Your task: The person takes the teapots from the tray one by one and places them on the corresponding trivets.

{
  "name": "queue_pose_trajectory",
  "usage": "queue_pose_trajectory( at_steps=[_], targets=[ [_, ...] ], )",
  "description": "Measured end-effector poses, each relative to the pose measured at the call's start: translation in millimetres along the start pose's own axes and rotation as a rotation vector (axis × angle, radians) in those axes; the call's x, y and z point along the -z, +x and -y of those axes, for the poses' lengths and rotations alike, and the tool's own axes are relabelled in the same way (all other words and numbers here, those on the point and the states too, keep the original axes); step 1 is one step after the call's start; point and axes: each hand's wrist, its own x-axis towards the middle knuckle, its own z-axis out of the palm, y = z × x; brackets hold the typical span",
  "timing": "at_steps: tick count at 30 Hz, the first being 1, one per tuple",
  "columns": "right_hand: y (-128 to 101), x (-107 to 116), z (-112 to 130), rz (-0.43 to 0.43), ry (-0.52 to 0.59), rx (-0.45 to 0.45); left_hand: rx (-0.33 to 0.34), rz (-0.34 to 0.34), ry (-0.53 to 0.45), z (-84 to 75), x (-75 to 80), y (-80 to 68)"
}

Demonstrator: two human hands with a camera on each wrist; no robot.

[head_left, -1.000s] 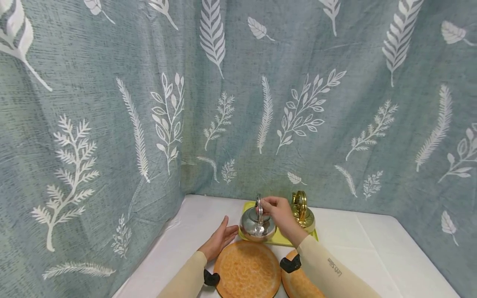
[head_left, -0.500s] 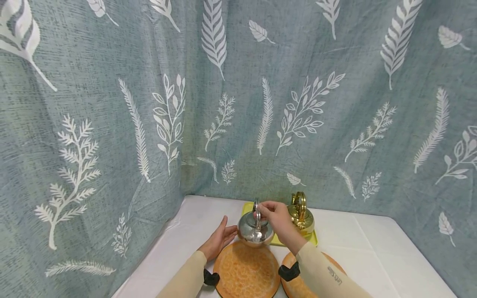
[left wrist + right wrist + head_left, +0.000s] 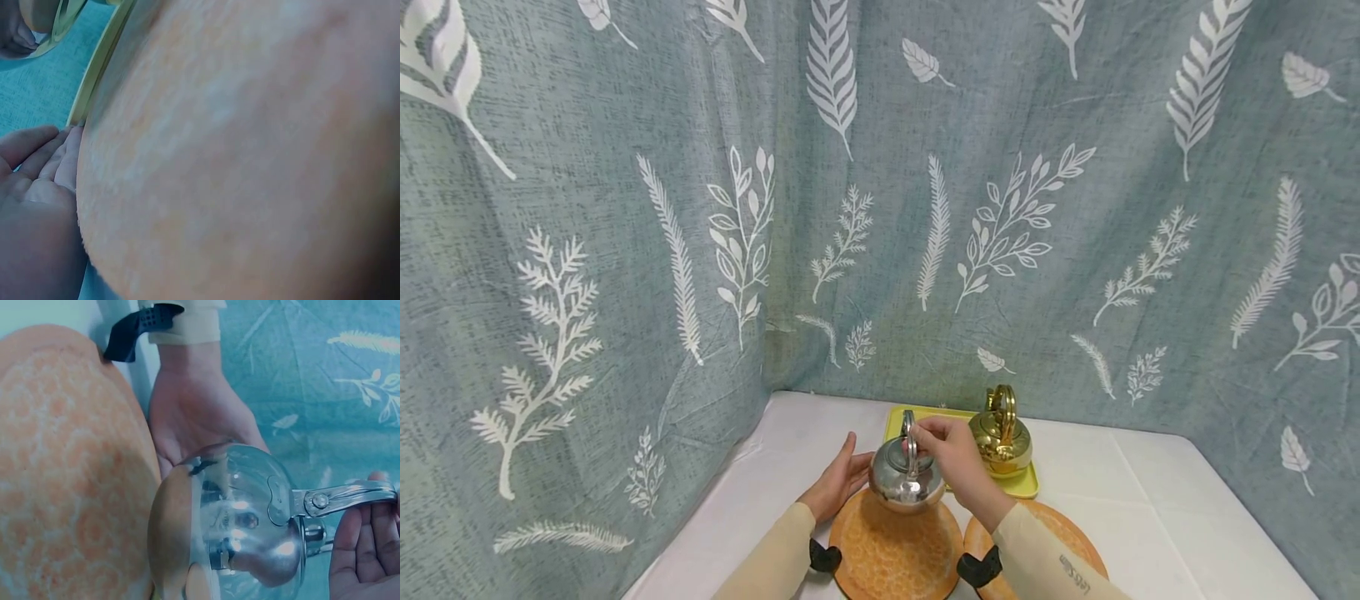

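A shiny silver kettle (image 3: 901, 492) hangs from my right hand (image 3: 955, 458), whose fingers are curled round its upright handle. In the head view the kettle overlaps the far part of an orange round mat (image 3: 895, 554). The right wrist view shows the kettle's rounded side (image 3: 250, 512) close up, with the right hand's fingers (image 3: 369, 540) around the metal handle. To the kettle's left, my left hand (image 3: 838, 483) has its fingers extended and thumb raised, fingertips right at the kettle's side. In the left wrist view that hand (image 3: 37, 200) lies beside the mat's edge.
Behind stands a gold kettle (image 3: 1000, 442) on a yellow tray (image 3: 1026, 487), at the tray's right side. A second orange round mat (image 3: 1071, 537) lies partly under the right forearm in view. The table (image 3: 1135, 500) has a white cloth, with leaf-patterned curtains (image 3: 880, 250) behind and left.
My right hand has brought the silver kettle off the yellow tray, nearer to me and slightly left, over the mat's far edge. The left hand has stayed almost in place.
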Motion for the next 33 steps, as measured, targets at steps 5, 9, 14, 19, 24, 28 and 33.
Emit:
queue_pose_trajectory(
  at_steps=[5,9,14,19,24,28,33],
  targets=[
    [-7,-5,2,-0.011,0.022,0.003,0.002,0.011,-0.004,-0.9,0.6,2.4],
    [-13,-8,5,-0.005,0.055,-0.007,0.006,0.018,0.001,-1.8,0.3,0.9],
    [-17,-9,4,0.009,0.068,-0.011,0.013,0.0,0.031,-2.0,0.5,-0.1],
    [-23,-9,3,0.018,0.069,-0.029,0.018,-0.011,0.026,-2.1,0.7,0.5],
    [-28,-10,0,0.022,0.073,-0.04,0.025,-0.019,0.019,-1.8,1.5,1.3],
    [-32,-12,-2,0.019,0.086,-0.058,0.014,-0.019,0.024,-0.9,1.8,0.9],
    [-37,-15,-4,0.027,0.091,-0.075,0.006,-0.017,0.038,-0.5,1.7,-0.5]
  ],
)
